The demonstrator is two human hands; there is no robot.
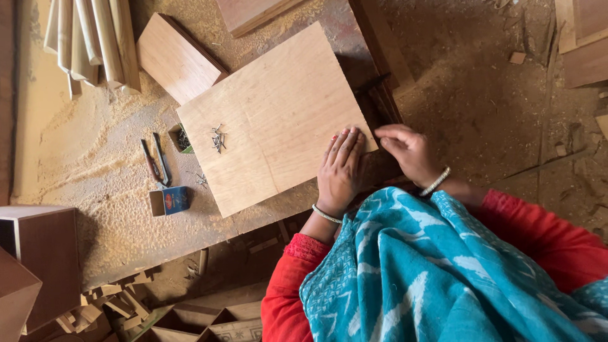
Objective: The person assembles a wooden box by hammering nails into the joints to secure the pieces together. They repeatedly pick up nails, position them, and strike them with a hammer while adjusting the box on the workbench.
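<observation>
A light plywood panel (272,114) lies flat on a sawdust-covered workbench (95,164). My left hand (341,170) rests palm down on the panel's near right corner, fingers together and flat. My right hand (410,152) is just past that corner, fingers curled at the panel's edge, touching or nearly touching it; nothing shows in its grasp. A small heap of nails (218,139) sits on the panel near its left edge. Both wrists carry bangles, and red sleeves and a teal patterned cloth fill the lower right.
Pliers (156,163) and a small blue box (170,201) lie left of the panel, with loose nails (201,180) nearby. Another wooden board (176,58), pale rounded sticks (95,41) and a dark wooden box (41,253) surround it. Offcuts (114,304) lie below the bench.
</observation>
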